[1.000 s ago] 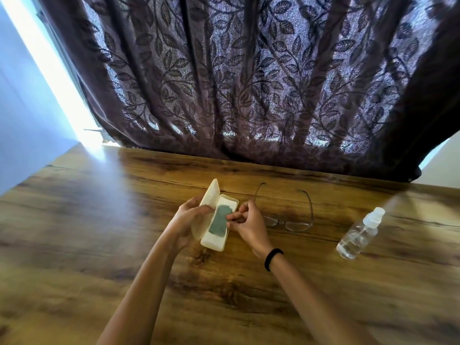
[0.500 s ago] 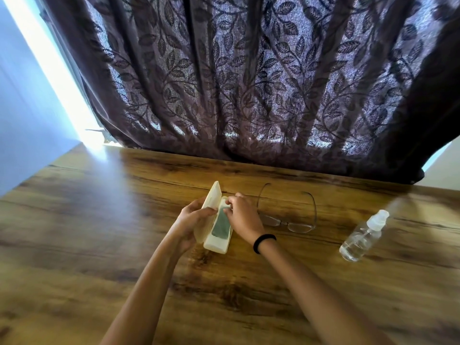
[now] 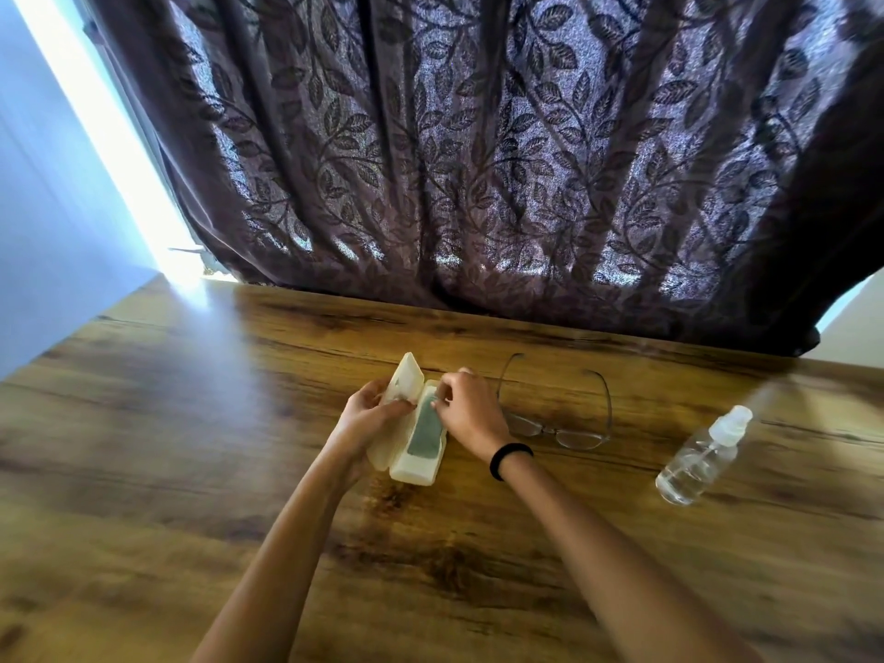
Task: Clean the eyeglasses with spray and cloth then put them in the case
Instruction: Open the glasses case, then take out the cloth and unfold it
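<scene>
Right hand (image 3: 471, 416) has shifted from the near side rim of the cream plastic hinged case (image 3: 415, 468) to its far end, and the case has turned slightly more lengthwise on the brown wood-grain surface (image 3: 191, 447). Left hand (image 3: 368, 416) grips the raised lid from the left, thumb laid across its inner face, holding the case open. Right-hand fingers curl together over the far end of the grey-green folded cloth (image 3: 423, 437), which lies flat in the case's base; they appear to pinch it.

Thin wire-framed eyeglasses (image 3: 576, 438) rest just right of the case, temples unfolded and pointing away from the person, untouched. Clear plastic spray bottle with a white nozzle (image 3: 693, 464) lies well to the right of the case, beyond the eyeglasses.

Step in hand, as judged: taking the cloth out of the case, before any spraying or wiping. Next move calls for lifting the cloth clear while the left hand steadies the lid, then freeing a hand for the bottle or the eyeglasses.
</scene>
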{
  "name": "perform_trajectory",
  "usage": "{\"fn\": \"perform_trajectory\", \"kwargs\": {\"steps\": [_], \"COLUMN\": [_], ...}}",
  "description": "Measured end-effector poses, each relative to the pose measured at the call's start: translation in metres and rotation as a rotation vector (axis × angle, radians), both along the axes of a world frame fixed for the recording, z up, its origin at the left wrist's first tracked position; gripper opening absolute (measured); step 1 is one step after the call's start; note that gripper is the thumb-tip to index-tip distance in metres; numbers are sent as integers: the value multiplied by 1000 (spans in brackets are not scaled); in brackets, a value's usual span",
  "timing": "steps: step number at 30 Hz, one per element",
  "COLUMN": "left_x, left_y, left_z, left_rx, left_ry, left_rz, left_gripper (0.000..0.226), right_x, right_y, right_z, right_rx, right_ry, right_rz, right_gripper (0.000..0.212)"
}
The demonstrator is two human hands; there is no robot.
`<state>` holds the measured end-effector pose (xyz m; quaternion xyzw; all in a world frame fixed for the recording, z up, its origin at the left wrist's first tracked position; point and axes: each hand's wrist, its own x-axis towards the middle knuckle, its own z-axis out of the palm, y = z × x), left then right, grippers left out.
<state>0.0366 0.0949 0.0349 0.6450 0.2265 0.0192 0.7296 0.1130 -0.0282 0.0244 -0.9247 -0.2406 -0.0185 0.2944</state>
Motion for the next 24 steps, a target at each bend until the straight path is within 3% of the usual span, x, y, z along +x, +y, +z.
{"fn": "perform_trajectory", "kwargs": {"steps": [8,11,16,20,24], "left_x": [10,14,19,26,30], "left_y": [-2,-11,-44,-69,-94], "left_z": [7,17,27,20,17], "left_rx": [775,926,895,809,461], "left_ry": [-177,-340,-590,-605,-567], "left_rz": [4,-2,-208,-327,-402], "left_gripper": [61,54,54,62,57], "right_x": [4,1,-9,-18,-25], "right_y": [-25,-40,-71,-92,-110], "right_z": [33,43,56,62,65], "right_rx": [348,530,787,988,1075], "right_ry": [286,414,530,647,688], "right_rz": [15,-4,-71,-159,-240], "right_gripper": [9,12,9,10,29]}}
